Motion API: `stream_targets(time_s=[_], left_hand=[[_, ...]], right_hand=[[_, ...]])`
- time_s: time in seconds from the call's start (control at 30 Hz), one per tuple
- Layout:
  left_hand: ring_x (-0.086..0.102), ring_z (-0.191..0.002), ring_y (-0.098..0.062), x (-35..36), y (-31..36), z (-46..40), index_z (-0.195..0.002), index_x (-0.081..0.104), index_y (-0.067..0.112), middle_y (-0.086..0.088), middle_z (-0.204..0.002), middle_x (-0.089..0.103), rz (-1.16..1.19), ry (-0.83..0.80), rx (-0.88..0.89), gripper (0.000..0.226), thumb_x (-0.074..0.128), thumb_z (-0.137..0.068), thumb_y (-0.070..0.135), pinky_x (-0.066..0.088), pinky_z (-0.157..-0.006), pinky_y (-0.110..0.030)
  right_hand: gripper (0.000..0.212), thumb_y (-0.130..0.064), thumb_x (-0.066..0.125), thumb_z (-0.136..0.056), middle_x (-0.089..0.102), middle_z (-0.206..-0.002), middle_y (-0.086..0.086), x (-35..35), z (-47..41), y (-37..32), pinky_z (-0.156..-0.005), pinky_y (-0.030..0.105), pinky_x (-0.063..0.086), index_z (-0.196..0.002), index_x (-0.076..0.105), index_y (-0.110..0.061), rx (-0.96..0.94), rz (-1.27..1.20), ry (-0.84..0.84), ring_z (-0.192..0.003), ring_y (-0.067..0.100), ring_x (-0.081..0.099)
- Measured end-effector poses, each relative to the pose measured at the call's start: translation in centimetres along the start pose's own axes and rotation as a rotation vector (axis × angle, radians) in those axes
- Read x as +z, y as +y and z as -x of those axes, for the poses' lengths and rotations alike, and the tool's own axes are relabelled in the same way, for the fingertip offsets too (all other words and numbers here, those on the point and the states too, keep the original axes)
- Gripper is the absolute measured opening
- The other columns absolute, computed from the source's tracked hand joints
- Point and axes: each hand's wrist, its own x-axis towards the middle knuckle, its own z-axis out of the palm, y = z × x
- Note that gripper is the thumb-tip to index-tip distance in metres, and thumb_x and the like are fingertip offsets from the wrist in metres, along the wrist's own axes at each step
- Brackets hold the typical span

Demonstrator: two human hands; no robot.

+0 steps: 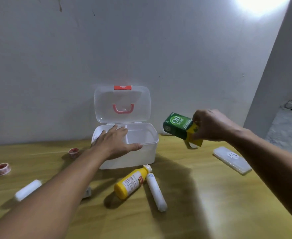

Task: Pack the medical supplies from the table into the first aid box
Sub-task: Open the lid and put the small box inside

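Observation:
A white first aid box (147,152) stands open at the back of the table, its clear lid (122,94) with a pink handle tipped up against the wall. My left hand (114,142) lies flat over the box's front left rim, fingers spread, holding nothing. Right of the box, my right hand (210,125) holds a green and yellow carton (179,127) in the air, tilted. A yellow bottle (130,182) and a white tube (156,192) lie in front of the box.
Two red and white tape rolls (1,168) (73,152) and a white roll (28,189) lie on the left of the wooden table (202,195). A flat translucent case (231,159) rests near the right edge. A small item (87,192) shows partly under my left forearm.

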Motion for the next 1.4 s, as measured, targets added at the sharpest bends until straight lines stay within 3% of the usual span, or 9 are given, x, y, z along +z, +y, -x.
stream_targets(time_s=[0.2,0.27,0.33,0.47,0.57,0.73,1.03,1.23,1.4], left_hand=[[0.024,-0.146,-0.026,-0.1,-0.5,-0.3,-0.136,0.048,0.018,-0.005,-0.152,0.04,0.111,-0.009,0.037,0.078,0.048,-0.076,0.069,0.021,-0.118,-0.052],[0.039,-0.136,-0.032,-0.7,-0.7,-0.5,-0.112,0.061,0.011,-0.015,-0.139,0.052,0.306,0.091,0.029,0.06,0.039,-0.077,0.055,0.03,-0.113,-0.051],[0.044,-0.134,-0.029,-1.3,-1.1,-0.6,-0.111,0.064,0.01,-0.016,-0.137,0.056,0.432,0.222,-0.036,0.045,0.04,-0.085,0.037,0.034,-0.11,-0.044],[0.027,-0.146,-0.023,-1.3,-3.0,-0.9,-0.131,0.054,0.009,-0.008,-0.148,0.046,0.184,0.232,-0.128,0.045,0.044,-0.094,0.031,0.025,-0.117,-0.047],[0.014,-0.15,-0.022,-0.4,-4.0,-0.9,-0.146,0.036,0.009,-0.008,-0.159,0.026,0.109,0.093,-0.183,0.058,0.037,-0.096,0.038,0.015,-0.121,-0.048],[-0.003,-0.151,-0.021,0.0,-4.1,-0.9,-0.153,0.01,0.006,-0.008,-0.164,0.002,0.092,0.021,-0.199,0.068,0.035,-0.092,0.02,0.01,-0.123,-0.042],[-0.007,-0.151,-0.022,0.0,-4.2,-1.2,-0.153,0.007,0.004,-0.01,-0.164,-0.002,0.046,-0.021,-0.187,0.065,0.029,-0.094,0.019,0.006,-0.123,-0.04],[0.0,-0.152,-0.023,0.1,-4.2,-1.3,-0.149,0.028,0.012,-0.007,-0.163,0.011,-0.038,0.02,-0.161,0.055,0.026,-0.096,0.029,0.002,-0.118,-0.059],[0.016,-0.15,-0.023,-0.4,-2.5,-0.8,-0.127,0.054,0.008,-0.007,-0.148,0.045,-0.05,0.188,-0.017,0.043,0.029,-0.094,0.02,0.011,-0.119,-0.056]], right_hand=[[0.039,-0.025,0.079,-0.067,0.07,-0.095,0.009,-1.1,-4.5,-5.9,-0.06,0.031,0.053,-0.102,0.07,-0.009,-0.249,0.033,-0.012,-0.083,0.026,0.065],[0.036,-0.024,0.079,-0.067,0.071,-0.093,0.008,-0.3,-5.9,-7.5,-0.055,0.027,0.051,-0.099,0.071,-0.009,-0.301,0.077,-0.055,-0.079,0.023,0.064],[0.035,-0.022,0.08,-0.068,0.071,-0.09,0.008,0.5,-6.8,-9.0,-0.05,0.02,0.044,-0.099,0.071,-0.008,-0.335,0.103,-0.102,-0.074,0.02,0.063],[0.033,-0.015,0.08,-0.07,0.072,-0.093,0.012,2.0,-8.2,-10.9,-0.068,0.031,0.059,-0.1,0.072,-0.005,-0.359,0.125,-0.17,-0.08,0.024,0.068],[0.032,-0.017,0.079,-0.071,0.073,-0.095,0.012,2.8,-9.1,-11.7,-0.07,0.033,0.059,-0.1,0.073,-0.006,-0.366,0.151,-0.201,-0.08,0.023,0.068],[0.034,-0.023,0.077,-0.074,0.073,-0.099,0.006,4.6,-9.8,-12.3,-0.078,0.031,0.06,-0.106,0.073,-0.012,-0.404,0.143,-0.246,-0.088,0.022,0.068],[0.043,-0.021,0.081,-0.073,0.07,-0.108,0.007,8.6,-10.1,-12.8,-0.084,0.035,0.057,-0.114,0.07,-0.015,-0.396,0.086,-0.291,-0.094,0.025,0.065],[0.037,-0.022,0.086,-0.067,0.075,-0.095,0.011,9.3,-10.3,-12.3,-0.074,0.035,0.058,-0.097,0.075,-0.004,-0.3,0.01,-0.225,-0.078,0.025,0.067],[0.021,-0.014,0.072,-0.08,0.072,-0.094,0.018,9.7,-10.3,-11.8,-0.072,0.035,0.056,-0.095,0.072,0.0,-0.261,0.02,-0.202,-0.086,0.031,0.068]])
